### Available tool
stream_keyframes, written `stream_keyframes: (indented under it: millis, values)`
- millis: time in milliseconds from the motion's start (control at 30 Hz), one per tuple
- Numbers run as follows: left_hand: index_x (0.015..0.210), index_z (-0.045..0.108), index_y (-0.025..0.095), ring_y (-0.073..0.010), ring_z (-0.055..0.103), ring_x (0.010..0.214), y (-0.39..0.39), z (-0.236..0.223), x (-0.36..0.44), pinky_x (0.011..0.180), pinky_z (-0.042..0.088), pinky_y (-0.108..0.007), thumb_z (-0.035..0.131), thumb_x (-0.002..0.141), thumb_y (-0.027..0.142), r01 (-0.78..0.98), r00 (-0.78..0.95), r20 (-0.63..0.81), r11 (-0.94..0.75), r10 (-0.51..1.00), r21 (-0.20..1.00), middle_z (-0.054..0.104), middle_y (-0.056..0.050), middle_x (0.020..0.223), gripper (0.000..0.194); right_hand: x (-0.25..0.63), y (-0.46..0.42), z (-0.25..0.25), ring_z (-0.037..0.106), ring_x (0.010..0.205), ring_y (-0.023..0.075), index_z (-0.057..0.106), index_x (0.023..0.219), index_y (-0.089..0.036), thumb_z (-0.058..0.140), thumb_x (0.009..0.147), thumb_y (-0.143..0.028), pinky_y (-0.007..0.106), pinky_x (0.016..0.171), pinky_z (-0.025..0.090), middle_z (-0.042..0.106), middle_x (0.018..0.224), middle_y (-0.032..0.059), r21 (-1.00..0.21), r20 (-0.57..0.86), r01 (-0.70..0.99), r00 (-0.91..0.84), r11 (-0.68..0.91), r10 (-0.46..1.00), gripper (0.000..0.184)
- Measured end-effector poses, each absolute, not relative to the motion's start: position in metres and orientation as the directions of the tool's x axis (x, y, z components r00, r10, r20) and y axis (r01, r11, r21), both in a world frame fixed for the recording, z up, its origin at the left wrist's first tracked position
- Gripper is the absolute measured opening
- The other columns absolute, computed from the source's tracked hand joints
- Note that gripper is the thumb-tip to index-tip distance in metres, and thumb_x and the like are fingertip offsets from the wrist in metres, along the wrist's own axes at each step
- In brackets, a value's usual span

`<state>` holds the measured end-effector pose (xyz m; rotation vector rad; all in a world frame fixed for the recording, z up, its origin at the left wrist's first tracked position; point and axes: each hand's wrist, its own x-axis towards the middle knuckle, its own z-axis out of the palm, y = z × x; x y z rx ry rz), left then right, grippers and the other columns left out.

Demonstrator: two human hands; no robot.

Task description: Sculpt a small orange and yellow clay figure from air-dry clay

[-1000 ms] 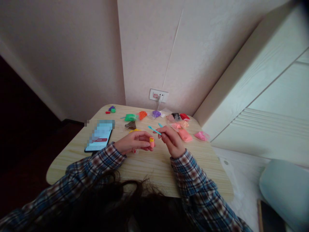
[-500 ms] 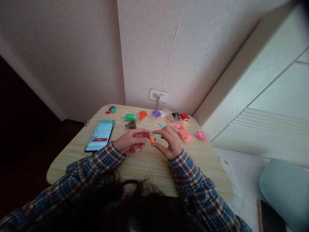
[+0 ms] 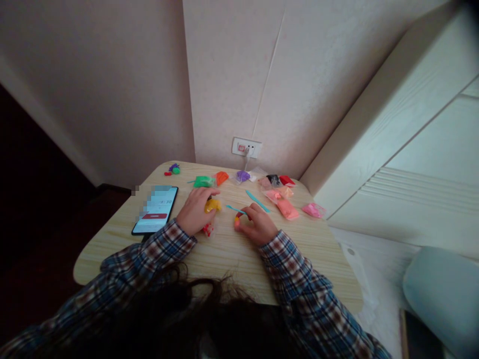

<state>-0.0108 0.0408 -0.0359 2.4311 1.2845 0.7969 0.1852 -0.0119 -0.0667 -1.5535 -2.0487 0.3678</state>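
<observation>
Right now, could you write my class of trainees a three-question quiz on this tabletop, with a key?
1. True or false: the phone lies to the left of the left hand.
2. What colour is the clay at the left hand's fingers? A) green B) yellow C) purple
3. Fill in the colour: the right hand holds a thin ____ modelling tool, with a small pink-and-yellow clay piece at its fingertips.

Key: 1 true; 2 B; 3 blue.

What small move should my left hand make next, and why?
I'd probably close the left hand gently on the yellow packet: its thumb and fingers curve about it, though whether they grip is unclear, and the right hand is occupied with the thin blue tool and the small yellow-and-pink piece.
</observation>
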Motion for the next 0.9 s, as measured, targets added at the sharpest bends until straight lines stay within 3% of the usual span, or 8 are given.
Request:
stream_keyframes:
  millis: [167, 333, 467, 600, 733, 900]
  values:
    - [0.116, 0.051, 0.018, -0.0303, 0.047, 0.114, 0.035, -0.037, -0.007, 0.094, 0.037, -0.048, 0.058, 0.07, 0.024, 0.776, 0.463, 0.137, -0.475, 0.876, 0.415, 0.056, -0.01, 0.12, 0.047, 0.188, -0.012, -0.065, 0.047, 0.067, 0.0125, 0.06, 0.092, -0.017, 0.068, 0.069, -0.027, 0.028, 0.067, 0.044, 0.049, 0.079, 0.0005, -0.527, 0.271, 0.797, -0.172, 0.295, 0.947, 0.027]
    - [0.108, 0.055, 0.016, -0.0305, 0.054, 0.106, 0.034, -0.04, -0.003, 0.091, 0.038, -0.047, 0.06, 0.069, 0.023, 0.704, 0.502, 0.148, -0.501, 0.852, 0.503, 0.062, -0.011, 0.109, 0.04, 0.189, -0.013, -0.063, 0.052, 0.068, 0.0137, 0.062, 0.088, -0.016, 0.045, 0.087, -0.03, 0.028, 0.067, 0.043, 0.052, 0.076, 0.0031, -0.531, 0.411, 0.76, -0.155, 0.374, 0.898, 0.022]
    - [0.102, 0.056, 0.016, -0.0237, 0.059, 0.093, 0.034, -0.039, -0.002, 0.085, 0.044, -0.039, 0.059, 0.068, 0.019, 0.551, 0.535, 0.279, -0.58, 0.797, 0.599, 0.064, -0.007, 0.097, 0.034, 0.19, -0.015, -0.056, 0.051, 0.066, 0.0131, 0.065, 0.079, -0.017, 0.038, 0.09, -0.026, 0.027, 0.066, 0.043, 0.052, 0.072, 0.0037, -0.512, 0.5, 0.75, -0.136, 0.418, 0.855, 0.031]
    - [0.099, 0.056, 0.017, -0.0193, 0.059, 0.088, 0.033, -0.033, -0.002, 0.084, 0.046, -0.034, 0.064, 0.067, 0.02, 0.415, 0.43, 0.434, -0.601, 0.791, 0.683, 0.063, -0.004, 0.092, 0.033, 0.187, -0.02, -0.046, 0.049, 0.062, 0.0123, 0.065, 0.077, -0.017, 0.042, 0.089, -0.027, 0.026, 0.06, 0.041, 0.051, 0.068, 0.0025, -0.503, 0.578, 0.733, -0.108, 0.457, 0.809, 0.028]
    - [0.099, 0.054, 0.016, -0.0187, 0.058, 0.094, 0.036, -0.033, -0.003, 0.088, 0.046, -0.034, 0.067, 0.066, 0.022, 0.178, 0.347, 0.447, -0.525, 0.825, 0.832, 0.06, -0.006, 0.099, 0.035, 0.184, -0.026, -0.037, 0.045, 0.058, 0.0114, 0.064, 0.077, -0.017, 0.042, 0.089, -0.027, 0.026, 0.055, 0.039, 0.052, 0.068, 0.002, -0.527, 0.625, 0.698, -0.068, 0.485, 0.777, 0.026]
    - [0.097, 0.054, 0.016, -0.0175, 0.056, 0.096, 0.037, -0.032, -0.004, 0.086, 0.048, -0.032, 0.07, 0.065, 0.021, 0.005, 0.324, 0.385, -0.408, 0.864, 0.913, 0.058, -0.006, 0.1, 0.037, 0.184, -0.028, -0.035, 0.045, 0.056, 0.0114, 0.062, 0.075, -0.017, 0.043, 0.088, -0.027, 0.026, 0.055, 0.039, 0.052, 0.066, 0.0015, -0.516, 0.667, 0.695, -0.041, 0.501, 0.744, 0.025]
